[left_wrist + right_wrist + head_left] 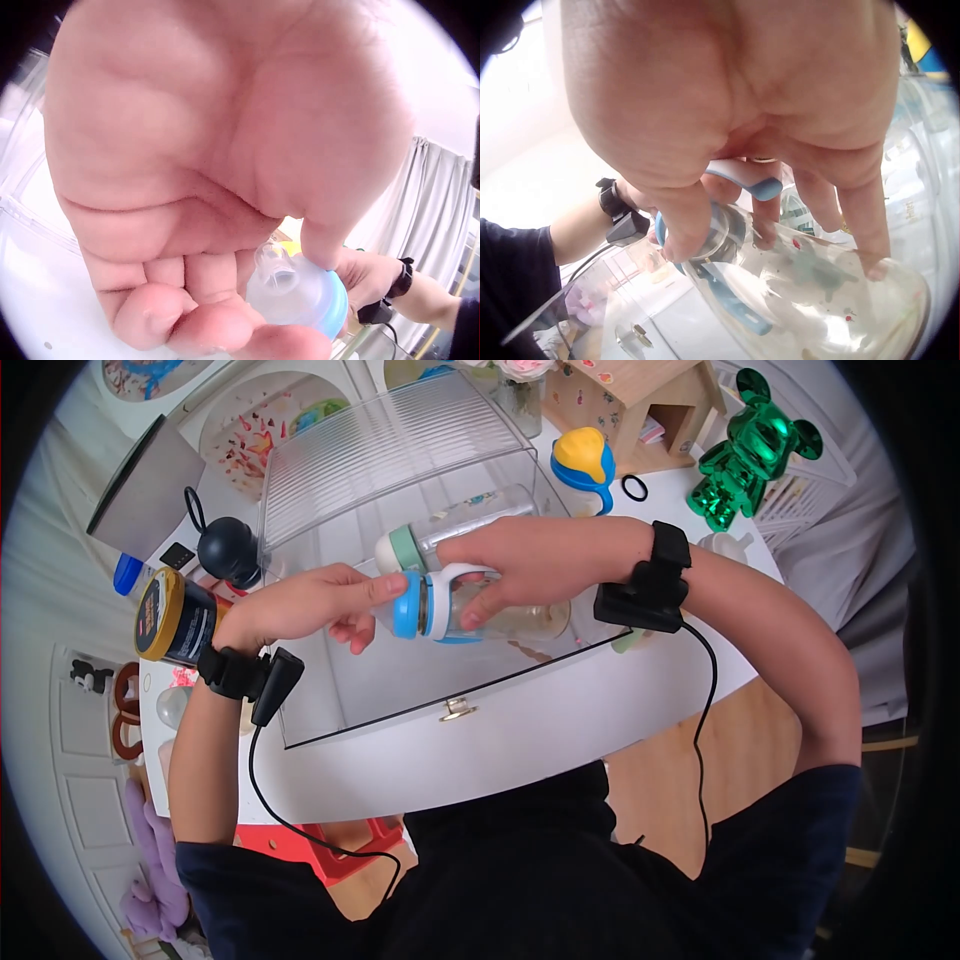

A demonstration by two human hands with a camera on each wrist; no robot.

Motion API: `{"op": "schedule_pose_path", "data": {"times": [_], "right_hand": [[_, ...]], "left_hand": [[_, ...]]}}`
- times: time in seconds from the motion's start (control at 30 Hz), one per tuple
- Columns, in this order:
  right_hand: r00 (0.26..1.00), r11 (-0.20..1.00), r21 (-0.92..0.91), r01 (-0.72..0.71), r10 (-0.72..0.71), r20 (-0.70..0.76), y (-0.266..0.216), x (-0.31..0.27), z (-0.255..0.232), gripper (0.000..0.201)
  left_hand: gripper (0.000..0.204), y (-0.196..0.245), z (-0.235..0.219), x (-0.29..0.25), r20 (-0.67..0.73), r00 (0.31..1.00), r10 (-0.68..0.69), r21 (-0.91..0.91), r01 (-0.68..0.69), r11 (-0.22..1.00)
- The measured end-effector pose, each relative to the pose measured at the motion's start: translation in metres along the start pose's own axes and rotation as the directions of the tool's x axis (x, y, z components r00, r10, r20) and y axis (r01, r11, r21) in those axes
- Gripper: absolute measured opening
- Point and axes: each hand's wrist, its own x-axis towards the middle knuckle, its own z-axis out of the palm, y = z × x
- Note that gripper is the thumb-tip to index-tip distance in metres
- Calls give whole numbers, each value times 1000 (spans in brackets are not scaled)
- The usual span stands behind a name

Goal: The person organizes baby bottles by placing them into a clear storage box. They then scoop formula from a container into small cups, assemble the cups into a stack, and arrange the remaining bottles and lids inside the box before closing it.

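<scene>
A clear baby bottle (535, 622) with a blue collar (406, 605) and a white-and-blue handle (438, 605) lies sideways in the air over a clear box, its teat end toward the left. My right hand (550, 560) grips it around the body just behind the handle, thumb near the neck. With my left hand (315, 600) I pinch the blue collar; the thumb lies on it, and the other fingers curl loosely below. The clear teat (277, 279) points into the left palm. Right behind is a second bottle (480, 515) with a green collar (405, 547).
The clear box (340, 700) has a ribbed lid (390, 450) raised at the back and a gold clasp (457, 709) in front. Left stand a dark tub (180, 615) and a black round bottle (228, 550). Behind right are a yellow-and-blue cup (583, 460), a wooden house and a green figure (750, 455).
</scene>
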Motion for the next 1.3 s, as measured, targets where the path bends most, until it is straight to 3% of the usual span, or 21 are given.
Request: {"op": "schedule_pose_path", "data": {"times": [0.23,0.33,0.43,0.53,0.63,0.7,0.73,0.83,0.93,1.13,1.3], "right_hand": [[1000,1000,-22,-18,18,21,-1,-1,-1,48],[1000,1000,-8,-14,14,12,-1,-2,0,48],[999,999,-14,-31,31,18,-2,-2,0,48],[993,993,-40,-109,111,46,-8,-1,-1,54],[992,992,-52,-118,120,46,-12,-2,-5,54],[993,993,-46,-106,108,50,-14,-3,-6,54],[994,995,-41,-95,97,43,-12,-3,-4,53],[996,996,-29,-81,82,33,-8,-3,-3,52],[994,995,-33,-99,100,45,-9,-4,-3,50],[995,996,-31,-85,86,47,-6,-3,-2,46],[993,993,-71,-99,103,61,-12,-4,-4,45]], "left_hand": [[75,20,15,-1,-76,995,-58,33,60,998],[58,18,17,-1,-85,996,-12,-40,8,999],[52,13,23,-4,-205,965,163,93,-147,985],[57,10,31,-4,-314,881,354,250,-283,926],[58,21,42,-10,-425,848,316,363,-159,918],[57,26,31,-5,-343,939,-7,234,92,968],[56,27,27,-3,-284,944,-169,179,226,958],[55,23,24,-2,-213,972,-99,112,125,986],[51,17,28,-6,-271,945,186,179,-140,974],[48,16,27,-1,-221,967,129,58,-119,991],[51,22,33,0,-285,909,304,264,-230,937]]}}
